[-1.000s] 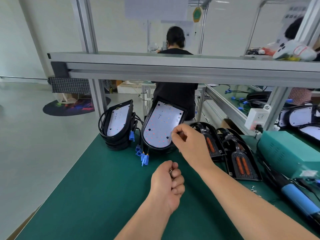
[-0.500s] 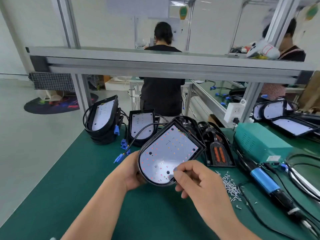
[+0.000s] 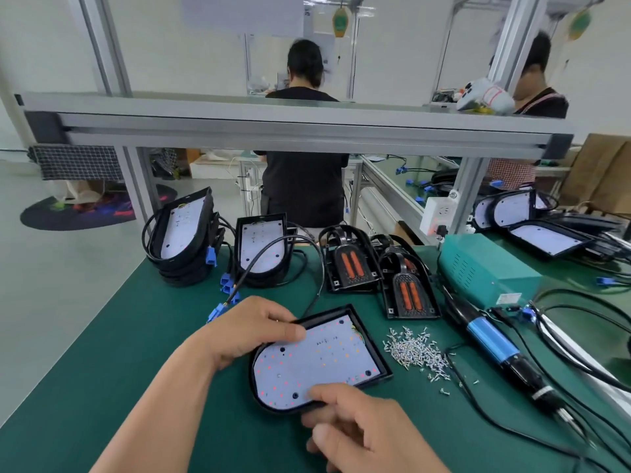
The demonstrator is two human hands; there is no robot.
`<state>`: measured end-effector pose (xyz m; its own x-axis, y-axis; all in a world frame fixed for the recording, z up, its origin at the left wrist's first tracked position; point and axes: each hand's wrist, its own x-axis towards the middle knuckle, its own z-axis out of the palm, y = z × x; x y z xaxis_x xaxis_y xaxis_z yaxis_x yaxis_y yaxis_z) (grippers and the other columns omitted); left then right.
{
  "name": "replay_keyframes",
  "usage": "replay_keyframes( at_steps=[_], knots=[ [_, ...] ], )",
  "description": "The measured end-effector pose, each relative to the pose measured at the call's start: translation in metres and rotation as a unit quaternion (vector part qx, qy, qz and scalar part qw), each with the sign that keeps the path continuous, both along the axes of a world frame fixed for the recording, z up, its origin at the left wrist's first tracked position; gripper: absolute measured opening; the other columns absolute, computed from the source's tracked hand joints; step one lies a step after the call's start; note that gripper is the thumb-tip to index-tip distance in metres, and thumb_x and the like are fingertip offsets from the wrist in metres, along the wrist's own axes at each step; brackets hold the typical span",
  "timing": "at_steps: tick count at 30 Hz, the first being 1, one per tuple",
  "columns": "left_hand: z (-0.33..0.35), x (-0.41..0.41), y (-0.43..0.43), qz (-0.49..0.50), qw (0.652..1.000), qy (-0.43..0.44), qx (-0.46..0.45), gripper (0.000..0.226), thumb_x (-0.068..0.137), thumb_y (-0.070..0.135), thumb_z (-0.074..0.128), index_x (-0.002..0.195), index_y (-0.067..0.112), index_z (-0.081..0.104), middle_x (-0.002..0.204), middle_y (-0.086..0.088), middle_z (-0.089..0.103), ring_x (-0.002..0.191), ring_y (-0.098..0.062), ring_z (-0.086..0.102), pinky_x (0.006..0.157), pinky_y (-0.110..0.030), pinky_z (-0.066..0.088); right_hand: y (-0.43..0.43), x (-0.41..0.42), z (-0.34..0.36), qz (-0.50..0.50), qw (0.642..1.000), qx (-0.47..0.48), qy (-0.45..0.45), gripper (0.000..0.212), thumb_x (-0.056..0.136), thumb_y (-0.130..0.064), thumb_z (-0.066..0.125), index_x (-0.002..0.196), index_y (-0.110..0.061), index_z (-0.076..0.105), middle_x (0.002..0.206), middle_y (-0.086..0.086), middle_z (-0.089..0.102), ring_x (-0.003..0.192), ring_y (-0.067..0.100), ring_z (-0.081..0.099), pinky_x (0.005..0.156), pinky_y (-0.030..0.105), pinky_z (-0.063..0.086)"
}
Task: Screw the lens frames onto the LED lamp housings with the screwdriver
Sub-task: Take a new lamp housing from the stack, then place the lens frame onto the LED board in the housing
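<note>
2 grips clamp the LED lamp housing: left grip its far edge, right grip its near rim

L hand, R hand (fingers curled)

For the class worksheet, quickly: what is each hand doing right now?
Left hand: holding the housing.
Right hand: at the housing's near edge; grip cannot be told.

LED lamp housing flat on green mat, board up; left hand grips its 10 o'clock edge, right hand curled, index tip on 6 o'clock rim. Screw pile at 3 o'clock, screwdriver beyond; lens frames at 1 o'clock
</note>
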<state>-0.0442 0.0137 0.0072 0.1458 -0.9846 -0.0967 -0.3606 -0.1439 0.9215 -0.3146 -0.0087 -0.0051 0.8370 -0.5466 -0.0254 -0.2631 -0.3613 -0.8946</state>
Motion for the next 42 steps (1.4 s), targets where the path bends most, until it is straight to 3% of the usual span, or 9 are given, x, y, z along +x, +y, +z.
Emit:
replay_keyframes(
  at_steps=[6,10,16,21,27,32,37,40,42],
  knots=[
    [-0.004,0.004,0.0,-0.012,0.995,-0.063,0.075,0.035,0.088,0.025,0.083,0.056,0.026,0.07,0.055,0.015,0.052,0.054,-0.002,0.045,0.057,-0.016,0.036,-0.049,-0.019,0.028,-0.035,0.998,-0.002,-0.053,0.015,0.091,-0.043,0.068,0.101,-0.035,0.074,0.086,0.0,0.08,0.06,0.012,0.069,0.051,0.023,0.049],
    [-0.002,0.005,0.004,-0.033,0.991,-0.059,0.112,0.022,0.083,0.031,0.085,0.065,0.022,0.075,0.061,0.008,0.056,0.06,-0.012,0.046,0.064,-0.029,0.032,-0.131,-0.011,0.029,-0.265,0.944,-0.197,-0.031,0.005,0.096,-0.035,0.07,0.101,-0.037,0.071,0.087,-0.016,0.072,0.078,0.003,0.066,0.075,0.024,0.053],
    [-0.001,0.003,0.005,-0.07,0.987,-0.024,0.141,0.027,0.074,0.044,0.085,0.074,0.019,0.075,0.068,0.002,0.06,0.059,-0.015,0.047,0.054,-0.025,0.033,-0.205,0.017,0.003,-0.296,0.876,-0.329,0.19,0.07,0.093,-0.06,0.067,0.144,-0.013,0.053,0.138,0.015,0.057,0.126,0.037,0.05,0.103,0.05,0.047],
    [-0.006,-0.003,0.003,-0.07,0.988,0.01,0.138,0.058,0.071,0.063,0.087,0.084,0.008,0.077,0.084,-0.011,0.058,0.084,-0.025,0.047,0.081,-0.042,0.033,-0.221,0.042,-0.01,-0.275,0.811,-0.409,0.315,0.11,0.082,-0.09,0.05,0.156,-0.011,0.031,0.156,0.021,0.042,0.139,0.042,0.047,0.11,0.055,0.039],
    [-0.005,-0.009,0.002,-0.071,0.988,0.035,0.135,0.073,0.074,0.063,0.087,0.1,-0.004,0.075,0.111,-0.043,0.066,0.092,-0.032,0.056,0.086,-0.047,0.037,-0.23,0.048,-0.007,-0.293,0.838,-0.371,0.272,0.095,0.078,-0.071,0.063,0.147,-0.012,0.034,0.137,0.015,0.05,0.119,0.041,0.058,0.097,0.052,0.044],
    [-0.006,-0.01,0.0,-0.066,0.989,0.025,0.129,0.066,0.076,0.059,0.086,0.097,-0.002,0.076,0.113,-0.04,0.066,0.095,-0.03,0.059,0.092,-0.049,0.041,-0.225,0.044,0.002,-0.343,0.877,-0.278,0.187,0.1,0.081,-0.054,0.073,0.158,-0.008,0.028,0.157,0.022,0.038,0.137,0.046,0.045,0.11,0.057,0.04],
    [-0.006,-0.013,-0.002,-0.072,0.99,0.025,0.115,0.055,0.078,0.059,0.086,0.096,0.006,0.081,0.096,-0.02,0.078,0.08,-0.017,0.067,0.076,-0.027,0.05,-0.203,0.026,0.021,-0.356,0.914,-0.194,-0.027,0.067,0.082,-0.042,0.073,0.138,-0.016,0.047,0.135,0.009,0.055,0.127,0.037,0.051,0.103,0.057,0.048],
    [-0.007,-0.018,-0.003,-0.065,0.992,0.03,0.103,0.065,0.075,0.066,0.085,0.099,0.006,0.08,0.108,-0.031,0.073,0.089,-0.026,0.062,0.084,-0.043,0.046,-0.175,0.012,0.03,-0.273,0.933,-0.218,-0.087,0.05,0.081,-0.046,0.07,0.125,-0.034,0.052,0.117,-0.005,0.061,0.108,0.018,0.061,0.088,0.041,0.055],
    [-0.008,-0.022,-0.006,-0.061,0.993,0.023,0.101,0.073,0.076,0.073,0.081,0.097,0.003,0.078,0.095,-0.027,0.072,0.084,-0.026,0.055,0.078,-0.044,0.041,-0.157,0.003,0.026,-0.197,0.947,-0.239,-0.082,0.068,0.079,-0.049,0.069,0.143,-0.04,0.049,0.148,-0.014,0.053,0.134,0.005,0.052,0.11,0.032,0.046]
  ],
)
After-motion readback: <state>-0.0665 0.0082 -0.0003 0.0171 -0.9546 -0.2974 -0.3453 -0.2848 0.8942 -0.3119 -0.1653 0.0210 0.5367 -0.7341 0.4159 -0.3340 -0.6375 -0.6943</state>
